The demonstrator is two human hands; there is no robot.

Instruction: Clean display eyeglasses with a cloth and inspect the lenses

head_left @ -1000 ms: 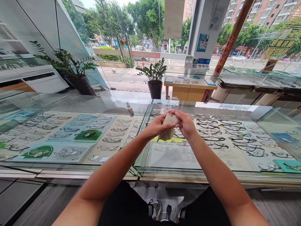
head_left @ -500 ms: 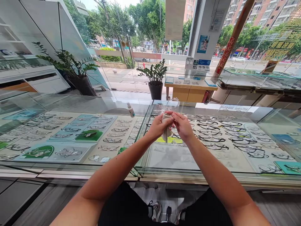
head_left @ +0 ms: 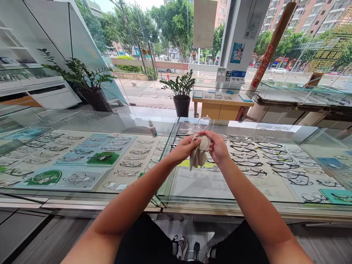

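Note:
Over the right-hand glass counter, my hands are close together around a pair of eyeglasses [head_left: 205,121] and a beige cleaning cloth [head_left: 197,158]. My left hand [head_left: 186,147] is closed on the cloth, which hangs down in folds and lies against one lens. My right hand [head_left: 219,147] pinches the glasses' thin frame at its right side. Another round, clear rim shows just beyond the fingers and seems to belong to the same pair. The fingers hide part of the frame.
A small white spray bottle [head_left: 152,128] stands on the left glass counter [head_left: 132,123]. Rows of eyeglasses [head_left: 247,154] lie inside the display cases under the glass. Beyond the counter are a potted plant [head_left: 182,104] and a wooden display table [head_left: 223,109].
The cloth has spread and turned, so a lens with cloth against it now faces me. My right hand has shifted slightly right, and the far rim has moved a little right.

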